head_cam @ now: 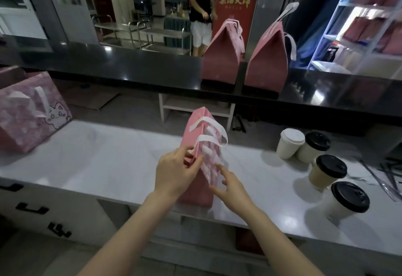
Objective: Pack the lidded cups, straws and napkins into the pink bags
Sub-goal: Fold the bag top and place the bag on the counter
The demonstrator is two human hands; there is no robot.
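Observation:
A pink bag with white handles stands on the white counter in front of me, its top pressed nearly flat. My left hand pinches the bag's near top edge between thumb and fingers. My right hand touches the bag's right face with spread, lightly bent fingers. To the right stand several lidded paper cups: one with a white lid and three with black lids. Thin wrapped straws lie at the far right.
Two more pink bags stand upright on the black upper ledge. A stack of flat pink bags lies on the counter's left end. A person stands beyond the ledge. Shelves are at the back right.

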